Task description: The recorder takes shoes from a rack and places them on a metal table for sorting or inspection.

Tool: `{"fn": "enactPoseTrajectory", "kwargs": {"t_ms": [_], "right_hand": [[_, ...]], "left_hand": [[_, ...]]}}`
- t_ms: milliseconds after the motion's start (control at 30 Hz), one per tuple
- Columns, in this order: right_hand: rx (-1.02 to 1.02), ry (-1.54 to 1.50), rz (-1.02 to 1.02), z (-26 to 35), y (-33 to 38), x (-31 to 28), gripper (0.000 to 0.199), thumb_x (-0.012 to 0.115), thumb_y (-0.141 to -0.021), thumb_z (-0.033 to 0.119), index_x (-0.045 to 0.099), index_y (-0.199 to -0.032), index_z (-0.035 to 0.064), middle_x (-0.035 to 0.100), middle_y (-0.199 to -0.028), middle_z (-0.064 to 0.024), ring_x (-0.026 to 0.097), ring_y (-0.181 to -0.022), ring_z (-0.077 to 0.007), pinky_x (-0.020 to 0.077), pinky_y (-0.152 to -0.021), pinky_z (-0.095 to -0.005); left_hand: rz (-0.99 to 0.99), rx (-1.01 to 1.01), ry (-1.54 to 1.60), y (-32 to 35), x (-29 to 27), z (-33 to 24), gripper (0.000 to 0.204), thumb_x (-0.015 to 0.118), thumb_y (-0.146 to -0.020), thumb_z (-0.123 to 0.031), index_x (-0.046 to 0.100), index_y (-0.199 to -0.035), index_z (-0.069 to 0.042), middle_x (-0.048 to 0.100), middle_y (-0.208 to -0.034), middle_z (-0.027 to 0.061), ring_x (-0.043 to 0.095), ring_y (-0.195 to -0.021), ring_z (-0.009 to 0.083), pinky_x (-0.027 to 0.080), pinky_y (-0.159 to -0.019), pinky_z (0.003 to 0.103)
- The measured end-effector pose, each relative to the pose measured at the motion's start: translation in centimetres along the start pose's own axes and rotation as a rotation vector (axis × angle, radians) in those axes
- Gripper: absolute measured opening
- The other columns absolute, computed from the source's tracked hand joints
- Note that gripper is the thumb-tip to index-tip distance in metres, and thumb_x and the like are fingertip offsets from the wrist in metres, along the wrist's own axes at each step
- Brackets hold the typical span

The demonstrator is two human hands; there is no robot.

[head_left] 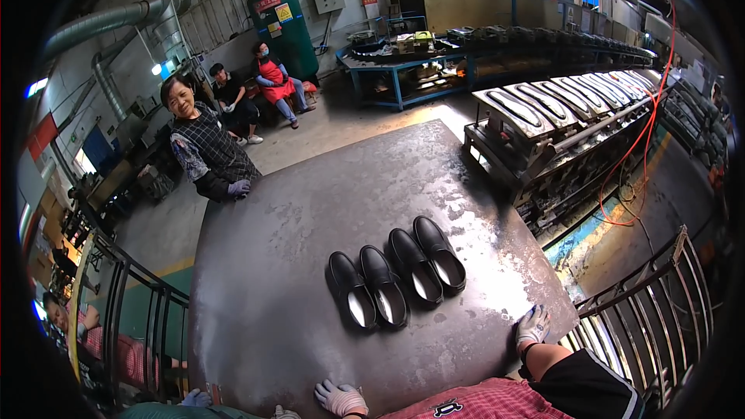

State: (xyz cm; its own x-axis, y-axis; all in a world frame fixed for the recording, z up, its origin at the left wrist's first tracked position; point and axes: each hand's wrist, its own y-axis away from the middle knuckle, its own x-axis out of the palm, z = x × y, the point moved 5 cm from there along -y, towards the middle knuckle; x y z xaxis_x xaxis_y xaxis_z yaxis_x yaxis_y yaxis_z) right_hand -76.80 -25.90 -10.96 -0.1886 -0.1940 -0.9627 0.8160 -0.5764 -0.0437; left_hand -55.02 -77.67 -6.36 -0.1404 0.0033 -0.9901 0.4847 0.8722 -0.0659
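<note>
Your left hand [341, 399] rests palm down on the near edge of the table [272, 264], its gloved fingers spread and nothing in its grip. Your right hand [532, 326], also gloved, lies open on the edge at about 4 o'clock, with no object visible in it.

The four black shoes [417, 265] stand on the tabletop in a slanting row, soles down, near the middle of your view. Each one's long axis runs from 11 o'clock at the toe to 5 o'clock at the heel, so the openings sit toward you. From your left hand, the leftmost shoe [352, 289] is at roughly 12 o'clock; from your right hand, the rightmost shoe [440, 254] is at about 10. Your left is the nearer hand to the leftmost shoe, your right to the rightmost. Both hands are apart from the shoes, with bare metal between (the wide lens bends things, so trust the bearings loosely).

At 10 o'clock a co-worker [203, 136] stands with a gloved hand [239, 187] on the table's far-left edge.
</note>
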Motion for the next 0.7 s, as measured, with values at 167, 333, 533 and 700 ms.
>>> {"fn": "enactPoseTrajectory", "kwargs": {"t_ms": [167,333,533,700], "right_hand": [[-0.042,-0.014,-0.138,-0.2,0.0,0.4,0.041,0.044,-0.096,0.029,0.055,-0.127,0.0045,0.051,-0.138,-0.0151,0.043,-0.129,-0.0362,0.0316,-0.11,-0.046],[-0.056,-0.03,-0.146,-0.1,0.0,0.0,0.041,0.045,-0.095,0.03,0.055,-0.126,0.0036,0.052,-0.137,-0.0152,0.044,-0.128,-0.0354,0.0321,-0.11,-0.0455],[-0.044,-0.023,-0.126,0.3,0.2,-0.4,0.042,0.044,-0.096,0.03,0.055,-0.127,0.0041,0.051,-0.138,-0.0151,0.043,-0.129,-0.0357,0.0317,-0.11,-0.0459],[-0.025,-0.003,-0.103,0.3,0.2,-0.7,0.042,0.043,-0.096,0.03,0.055,-0.128,0.0053,0.051,-0.139,-0.014,0.043,-0.13,-0.0358,0.0312,-0.111,-0.0462]], "left_hand": [[0.008,-0.009,0.005,0.1,-0.6,-0.3,0.05,0.057,-0.087,-0.033,0.05,-0.13,-0.008,0.043,-0.142,0.0203,0.035,-0.134,0.0391,0.032,-0.109,0.051],[0.014,-0.007,0.007,0.0,-0.6,-0.4,0.051,0.059,-0.086,-0.031,0.05,-0.13,-0.007,0.044,-0.141,0.0204,0.036,-0.133,0.0389,0.032,-0.109,0.05],[0.006,0.006,-0.003,0.1,-0.6,-0.3,0.052,0.059,-0.086,-0.032,0.05,-0.13,-0.007,0.044,-0.141,0.0207,0.037,-0.132,0.0388,0.032,-0.109,0.05],[0.017,0.005,-0.008,0.1,-0.8,-0.6,0.052,0.058,-0.086,-0.032,0.05,-0.131,-0.007,0.044,-0.142,0.0206,0.037,-0.132,0.0387,0.032,-0.109,0.05]]}}
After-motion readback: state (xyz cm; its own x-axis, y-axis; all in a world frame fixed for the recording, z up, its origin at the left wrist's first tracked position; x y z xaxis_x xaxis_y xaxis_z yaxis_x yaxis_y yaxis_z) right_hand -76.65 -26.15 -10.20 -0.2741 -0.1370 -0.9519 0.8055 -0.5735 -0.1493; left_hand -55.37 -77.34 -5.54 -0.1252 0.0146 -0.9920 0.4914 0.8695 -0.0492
